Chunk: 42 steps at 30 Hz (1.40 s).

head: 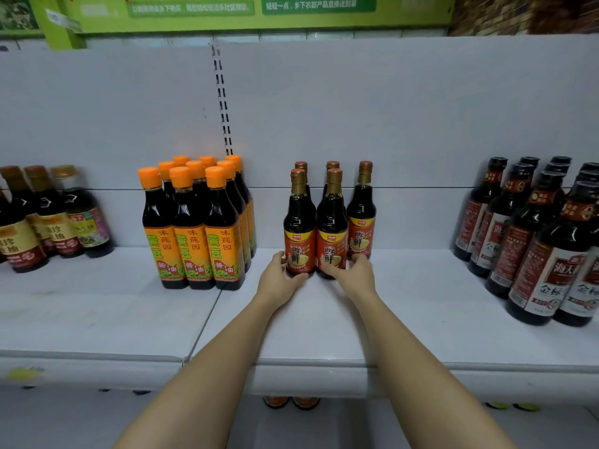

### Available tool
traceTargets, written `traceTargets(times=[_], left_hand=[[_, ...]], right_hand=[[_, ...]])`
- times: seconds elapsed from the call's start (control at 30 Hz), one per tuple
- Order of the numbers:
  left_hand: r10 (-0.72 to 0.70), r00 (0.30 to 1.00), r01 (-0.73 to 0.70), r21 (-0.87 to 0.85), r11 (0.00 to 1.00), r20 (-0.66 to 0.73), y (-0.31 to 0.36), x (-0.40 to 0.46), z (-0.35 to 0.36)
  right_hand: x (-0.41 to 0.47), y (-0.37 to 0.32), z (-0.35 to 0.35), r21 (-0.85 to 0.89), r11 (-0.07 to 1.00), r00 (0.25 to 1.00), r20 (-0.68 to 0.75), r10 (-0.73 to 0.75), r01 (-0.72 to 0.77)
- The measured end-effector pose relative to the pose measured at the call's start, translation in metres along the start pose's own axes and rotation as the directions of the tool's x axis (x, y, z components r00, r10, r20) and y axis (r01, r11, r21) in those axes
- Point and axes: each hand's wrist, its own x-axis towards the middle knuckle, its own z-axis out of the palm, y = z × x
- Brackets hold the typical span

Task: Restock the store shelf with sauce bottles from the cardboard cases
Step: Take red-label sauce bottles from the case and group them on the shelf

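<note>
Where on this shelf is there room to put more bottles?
The widest bare patch of shelf lies between the red-label bottles and the dark bottles on the right. A narrower gap sits between the orange-cap bottles and the left hand. The front strip is bare too. Both ends are crowded.

A white shelf point(324, 322) carried 4 groups of upright sauce bottles. At far left stood 3 dark bottles with gold and red labels point(48, 218). Next came a tight block of orange-capped bottles point(194, 222). At centre stood 5 red-labelled bottles point(330, 218), 2 in front. At far right stood dark bottles with white labels point(538, 234).
</note>
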Motion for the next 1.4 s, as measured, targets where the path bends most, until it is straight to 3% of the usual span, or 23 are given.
traceTargets(times=[0.17, 0.43, 0.57, 0.87, 1.0, 1.3, 1.4], left_hand=[[-0.164, 0.986, 0.157, -0.262, 0.952, -0.007, -0.004, -0.026, -0.025], [-0.199, 0.976, 0.130, -0.486, 0.864, -0.092, -0.014, -0.106, -0.115], [-0.290, 0.950, 0.165, -0.606, 0.778, -0.115, -0.040, -0.157, -0.186], [-0.434, 0.879, 0.263, -0.560, 0.786, -0.197, -0.168, -0.302, -0.323], [-0.542, 0.810, 0.348, -0.559, 0.753, -0.226, -0.233, -0.373, -0.368], [-0.749, 0.578, 0.437, -0.653, 0.619, -0.324, -0.349, -0.508, -0.432], [-0.797, 0.491, 0.472, -0.662, 0.582, -0.351, -0.378, -0.540, -0.449]], right_hand=[[-0.032, -0.013, 0.008, 0.111, 0.987, 0.993, 0.040, 0.109, -0.113], [-0.144, -0.074, 0.069, 0.279, 0.958, 0.989, 0.144, 0.027, -0.067], [-0.217, -0.103, 0.121, 0.430, 0.890, 0.959, 0.282, 0.027, -0.151], [-0.381, -0.104, 0.270, 0.240, 0.946, 0.849, 0.525, 0.063, -0.218], [-0.455, -0.090, 0.335, 0.190, 0.909, 0.756, 0.630, 0.177, -0.371], [-0.614, -0.048, 0.458, 0.004, 0.794, 0.458, 0.819, 0.347, -0.608], [-0.649, -0.034, 0.499, -0.073, 0.730, 0.327, 0.860, 0.391, -0.679]])
